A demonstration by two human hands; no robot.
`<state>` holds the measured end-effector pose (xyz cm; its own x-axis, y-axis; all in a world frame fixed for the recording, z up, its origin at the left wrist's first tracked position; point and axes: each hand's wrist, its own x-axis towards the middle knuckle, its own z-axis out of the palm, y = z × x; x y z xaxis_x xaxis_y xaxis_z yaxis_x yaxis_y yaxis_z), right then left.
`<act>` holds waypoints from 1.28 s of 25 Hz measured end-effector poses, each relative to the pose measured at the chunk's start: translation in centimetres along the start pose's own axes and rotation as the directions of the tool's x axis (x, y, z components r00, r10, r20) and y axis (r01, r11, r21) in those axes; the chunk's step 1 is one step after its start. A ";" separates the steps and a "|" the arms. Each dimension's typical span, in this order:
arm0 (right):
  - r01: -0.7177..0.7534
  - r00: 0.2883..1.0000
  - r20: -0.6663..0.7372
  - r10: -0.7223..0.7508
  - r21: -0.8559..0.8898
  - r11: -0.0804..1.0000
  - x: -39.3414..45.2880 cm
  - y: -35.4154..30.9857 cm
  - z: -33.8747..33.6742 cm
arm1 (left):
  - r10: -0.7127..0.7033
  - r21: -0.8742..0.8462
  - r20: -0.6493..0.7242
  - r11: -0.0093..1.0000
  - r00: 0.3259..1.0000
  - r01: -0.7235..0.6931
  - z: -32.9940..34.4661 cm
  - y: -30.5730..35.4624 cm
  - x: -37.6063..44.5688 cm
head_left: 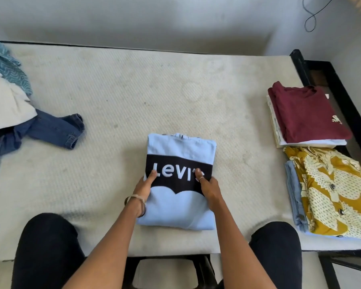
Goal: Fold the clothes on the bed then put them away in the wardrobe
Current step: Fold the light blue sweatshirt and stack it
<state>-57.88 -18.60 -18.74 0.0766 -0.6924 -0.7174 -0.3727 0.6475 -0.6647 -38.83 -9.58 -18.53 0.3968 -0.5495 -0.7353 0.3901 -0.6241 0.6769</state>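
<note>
A light blue sweatshirt (176, 182) lies folded into a neat rectangle on the mattress (133, 97), near its front edge and straight ahead of the person. A black band with white lettering runs across its upper half. Both hands are on it, one at each side edge of the fold, about level with the black band.

The left hand (145, 184) sits at the left edge with its thumb laid flat on top of the black band; the other fingers are tucked around or under the side of the fold, so it appears to grip that edge. A bracelet (134, 200) circles the left wrist. The right hand (208, 187) mirrors it at the right edge: a finger wearing a ring lies on the black band, and the rest of the hand wraps the side of the fold. How far the hidden fingers reach under cannot be seen.

To the right, well apart from the hands, stand two folded stacks: a maroon shirt (306, 113) on top of white items, and closer to the person a yellow patterned shirt (331, 190) lying over something light blue. At the far left lies an unfolded heap with jeans (54, 130), a cream garment (6, 103) and a teal patterned cloth (6, 63).
</note>
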 end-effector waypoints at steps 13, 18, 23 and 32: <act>0.153 0.931 0.315 -0.183 0.117 0.981 -2.9 -4.8 -11.8 | 0.123 -0.322 0.445 0.946 0.887 0.030 7.7 2.0 -4.3; 0.352 0.910 0.166 -0.379 0.170 0.920 2.4 -13.8 -19.4 | 0.357 -0.371 0.466 0.909 0.810 -0.187 17.8 10.6 -0.5; 0.468 0.884 0.024 -0.468 -0.039 0.883 13.0 -21.2 -25.0 | 0.394 -0.262 0.368 0.913 0.843 -0.313 26.0 18.0 8.2; 0.118 0.713 -0.312 -0.628 -0.830 0.545 22.7 -11.7 -20.9 | 0.310 -0.001 0.201 0.949 0.929 -0.316 29.5 12.3 16.8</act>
<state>-71.11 -48.60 -22.90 0.0005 -0.9996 -0.0284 -0.9618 0.0073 -0.2737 -51.90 -42.85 -23.58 0.3226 -0.8155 -0.4805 0.2460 -0.4180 0.8745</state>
